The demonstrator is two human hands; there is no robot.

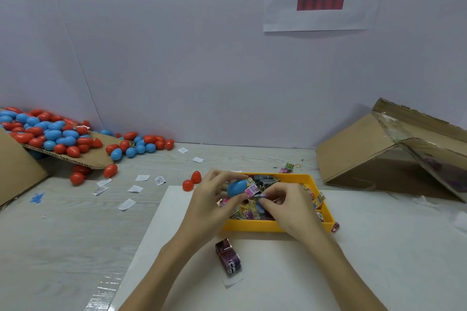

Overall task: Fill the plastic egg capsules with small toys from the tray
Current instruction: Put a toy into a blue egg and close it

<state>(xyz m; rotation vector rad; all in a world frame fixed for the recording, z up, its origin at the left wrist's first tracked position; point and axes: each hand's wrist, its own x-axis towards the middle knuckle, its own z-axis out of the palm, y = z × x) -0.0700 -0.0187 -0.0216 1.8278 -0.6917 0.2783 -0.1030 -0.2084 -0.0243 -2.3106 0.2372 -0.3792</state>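
The left hand (207, 206) gripped a blue egg (236, 187) over the yellow tray (255, 226). The right hand (288, 206) pinched a small toy packet (260, 197) beside it — both above the tray's left end.

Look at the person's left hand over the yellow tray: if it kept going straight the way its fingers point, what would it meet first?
Probably the right hand: the left hand, holding a blue egg capsule, points right across the yellow tray towards it. Depth is unclear.

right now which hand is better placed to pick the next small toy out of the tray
Probably the right hand: it is over the yellow plastic tray with fingertips among the small wrapped toys. The left hand is occupied holding the blue plastic egg capsule.
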